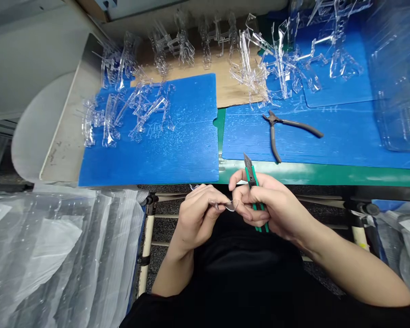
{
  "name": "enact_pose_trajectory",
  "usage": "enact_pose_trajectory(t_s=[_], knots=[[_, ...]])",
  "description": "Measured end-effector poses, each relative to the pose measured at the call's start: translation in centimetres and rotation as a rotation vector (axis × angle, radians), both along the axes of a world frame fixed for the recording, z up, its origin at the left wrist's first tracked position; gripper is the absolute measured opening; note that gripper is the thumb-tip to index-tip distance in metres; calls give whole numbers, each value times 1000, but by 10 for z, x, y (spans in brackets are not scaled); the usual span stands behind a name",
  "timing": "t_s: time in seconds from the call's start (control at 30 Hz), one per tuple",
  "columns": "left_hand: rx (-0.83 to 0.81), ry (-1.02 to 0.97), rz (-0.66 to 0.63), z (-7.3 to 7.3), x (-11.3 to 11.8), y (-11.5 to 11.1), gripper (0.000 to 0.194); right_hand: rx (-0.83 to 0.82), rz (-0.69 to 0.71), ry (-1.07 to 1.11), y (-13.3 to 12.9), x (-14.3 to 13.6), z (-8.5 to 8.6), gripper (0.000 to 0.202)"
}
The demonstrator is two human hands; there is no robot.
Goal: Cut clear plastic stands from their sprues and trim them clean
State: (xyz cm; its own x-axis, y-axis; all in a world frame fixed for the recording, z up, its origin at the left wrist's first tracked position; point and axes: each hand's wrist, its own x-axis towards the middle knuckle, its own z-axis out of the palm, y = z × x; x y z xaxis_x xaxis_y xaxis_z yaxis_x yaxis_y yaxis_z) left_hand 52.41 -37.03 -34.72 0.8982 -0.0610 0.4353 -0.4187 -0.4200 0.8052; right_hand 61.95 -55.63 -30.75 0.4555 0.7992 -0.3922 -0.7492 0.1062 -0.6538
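Observation:
Between finger and thumb, my left hand (pixel 203 212) pinches a small clear plastic piece (pixel 229 206) in front of the table's near edge. The piece reaches across to the fingertips of my right hand (pixel 263 198). A green utility knife (pixel 256 200) is held in my right hand, its grey blade pointing up and away from me. The fingers wrapped round the knife hide part of its handle. Dark-handled cutting pliers (pixel 275 120) lie with handles spread on the blue sheet (pixel 335 141) beyond my right hand.
Clear plastic parts lie on the left blue sheet (pixel 187 155), on brown cardboard (pixel 222 89) and at the back right. A clear tray (pixel 401 109) stands at the far right. Wrapped stacks (pixel 64 255) flank the body, beside pale pipe frames (pixel 145 255) below the table.

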Motion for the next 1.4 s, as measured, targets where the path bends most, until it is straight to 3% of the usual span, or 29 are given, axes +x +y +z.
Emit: enact_pose_trajectory(t_s=[0.17, 0.27, 0.33, 0.4, 0.6, 1.0, 1.4], knots=[[-150, 77, 9, -6, -3, -1, 18, -18, -39, -141, -4, -2, -4, 22], [-258, 136, 21, -10, -6, -2, 24, -207, -7, -538, -12, -3, -6, 11], [-325, 199, 30, -12, -8, -2, 33, -334, -31, -894, -18, -5, -8, 18], [-357, 241, 28, -12, -9, -3, 43, -362, -87, -1193, -24, -7, -11, 21], [-368, 179, 28, -12, -6, -7, 46, -379, -83, -1640, -34, -16, -22, 32], [-313, 117, -21, -15, -4, -5, 42, -279, -67, -1686, -39, -13, -19, 26], [-351, 104, -36, -21, -2, -6, 41, -235, -77, -1439, -40, -23, -19, 29]])
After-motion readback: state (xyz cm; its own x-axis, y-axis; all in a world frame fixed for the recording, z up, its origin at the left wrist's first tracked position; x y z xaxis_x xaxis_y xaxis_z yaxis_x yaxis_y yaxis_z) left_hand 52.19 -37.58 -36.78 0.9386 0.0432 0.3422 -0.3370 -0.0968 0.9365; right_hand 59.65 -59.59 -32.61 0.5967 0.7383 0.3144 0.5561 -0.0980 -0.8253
